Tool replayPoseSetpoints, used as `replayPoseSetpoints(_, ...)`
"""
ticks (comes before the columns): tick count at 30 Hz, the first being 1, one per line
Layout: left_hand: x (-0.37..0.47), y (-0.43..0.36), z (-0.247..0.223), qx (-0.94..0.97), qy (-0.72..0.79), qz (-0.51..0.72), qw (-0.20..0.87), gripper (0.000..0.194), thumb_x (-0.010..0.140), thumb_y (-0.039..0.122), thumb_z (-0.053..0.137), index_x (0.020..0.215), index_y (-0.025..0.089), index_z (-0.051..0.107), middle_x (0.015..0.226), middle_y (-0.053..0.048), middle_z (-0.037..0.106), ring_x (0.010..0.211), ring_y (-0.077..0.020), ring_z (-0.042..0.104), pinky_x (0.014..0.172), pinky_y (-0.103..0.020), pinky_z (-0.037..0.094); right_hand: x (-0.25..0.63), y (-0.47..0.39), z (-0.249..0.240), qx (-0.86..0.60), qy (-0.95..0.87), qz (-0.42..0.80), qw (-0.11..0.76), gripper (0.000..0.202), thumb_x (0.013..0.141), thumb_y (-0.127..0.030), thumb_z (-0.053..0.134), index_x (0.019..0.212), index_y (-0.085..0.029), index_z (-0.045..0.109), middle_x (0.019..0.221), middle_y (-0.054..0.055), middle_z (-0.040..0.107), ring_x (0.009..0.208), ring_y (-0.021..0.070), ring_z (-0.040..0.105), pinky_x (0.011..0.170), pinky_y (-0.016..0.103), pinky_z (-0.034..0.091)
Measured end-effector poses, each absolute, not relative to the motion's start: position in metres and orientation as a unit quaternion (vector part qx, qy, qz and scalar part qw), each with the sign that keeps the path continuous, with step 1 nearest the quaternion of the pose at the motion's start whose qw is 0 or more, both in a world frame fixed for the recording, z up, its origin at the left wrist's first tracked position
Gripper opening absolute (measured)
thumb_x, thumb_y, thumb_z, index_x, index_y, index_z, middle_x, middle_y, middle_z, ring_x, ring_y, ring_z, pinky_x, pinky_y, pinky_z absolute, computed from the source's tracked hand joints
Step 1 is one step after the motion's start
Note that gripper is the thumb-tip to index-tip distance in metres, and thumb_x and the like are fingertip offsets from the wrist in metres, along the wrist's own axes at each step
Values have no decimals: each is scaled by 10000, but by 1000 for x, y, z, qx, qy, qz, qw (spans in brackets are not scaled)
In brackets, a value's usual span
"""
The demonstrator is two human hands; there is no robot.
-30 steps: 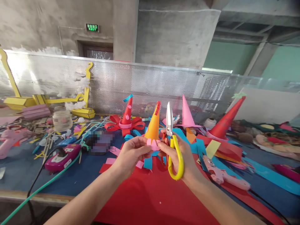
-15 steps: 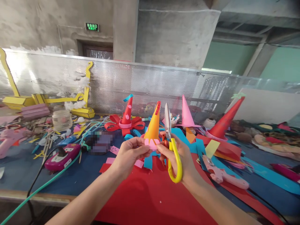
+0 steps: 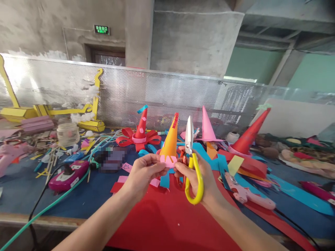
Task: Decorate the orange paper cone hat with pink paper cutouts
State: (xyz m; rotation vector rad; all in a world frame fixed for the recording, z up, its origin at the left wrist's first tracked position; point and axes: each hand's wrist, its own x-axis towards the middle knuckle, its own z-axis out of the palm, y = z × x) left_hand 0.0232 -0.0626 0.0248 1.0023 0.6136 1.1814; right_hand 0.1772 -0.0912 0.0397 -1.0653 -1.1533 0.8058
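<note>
A small pink paper piece (image 3: 169,161) with a notched upper edge is pinched between both hands at the centre. My left hand (image 3: 146,170) grips its left end, thumb against fingers. On the right end my right hand (image 3: 197,174) pinches it, while yellow-handled scissors (image 3: 195,184) hang from the same hand, blades upward and together. Behind the piece stands an orange cone (image 3: 169,139) with a red strip at its tip. Red paper (image 3: 167,219) lies under the hands.
A red cone hat (image 3: 141,127), a pink cone (image 3: 208,125) and a larger red cone (image 3: 250,134) stand behind. Glue guns (image 3: 247,193) lie at both sides. A magenta power strip (image 3: 69,176) and cables are left; a perforated metal screen (image 3: 170,94) runs behind.
The scissors have turned slightly in my right hand, their blades shifting a little right. Both hands still hold the pink piece. The view has moved very slightly.
</note>
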Motion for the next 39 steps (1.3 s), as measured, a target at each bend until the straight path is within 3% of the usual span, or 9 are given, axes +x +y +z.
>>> replayPoseSetpoints(7, 22, -62, 23, 430, 278, 526, 679, 267, 594, 231, 853, 743, 113, 665, 698, -27, 691, 630, -103, 648, 673, -216, 532, 178, -94, 40, -464, -493, 369, 636, 491, 615, -362, 794, 1019, -223, 552, 662, -56, 620, 569, 160, 652, 491, 268, 557)
replayPoseSetpoints(12, 21, -62, 21, 446, 276, 513, 680, 267, 624, 245, 845, 779, 111, 675, 744, -46, 714, 676, -124, 675, 710, -234, 545, 176, -95, 40, -478, -496, 352, 634, 486, 591, -364, 830, 972, -224, 563, 628, -86, 578, 448, 107, 574, 424, 242, 516)
replayPoseSetpoints(17, 17, -60, 19, 443, 266, 511, 687, 317, 638, 263, 841, 864, 106, 683, 817, -79, 730, 751, -159, 695, 737, -259, 547, 181, -91, 37, -463, -483, 351, 655, 479, 594, -346, 818, 991, -219, 581, 661, -78, 565, 525, 129, 623, 504, 276, 579)
replayPoseSetpoints(29, 17, -59, 13, 526, 257, 483, 651, 308, 774, 410, 725, 721, 129, 610, 645, -13, 629, 552, -76, 568, 544, -190, 413, 188, -87, 29, -449, -478, 367, 660, 492, 631, -367, 839, 1038, -231, 600, 716, -69, 549, 595, 140, 655, 546, 273, 602)
replayPoseSetpoints(36, 15, -58, 18, 532, 302, 478, 630, 233, 765, 313, 668, 647, 137, 573, 576, -17, 617, 498, -84, 540, 523, -208, 399, 188, -84, 27, -444, -485, 364, 660, 454, 647, -362, 835, 1013, -234, 599, 697, -76, 546, 581, 133, 650, 539, 262, 593)
replayPoseSetpoints(39, 15, -56, 17, 528, 309, 483, 626, 116, 715, 227, 650, 666, 150, 578, 622, -14, 630, 541, -99, 557, 547, -217, 415, 188, -85, 27, -446, -480, 367, 660, 449, 642, -367, 833, 996, -233, 593, 696, -75, 547, 577, 134, 646, 529, 263, 588)
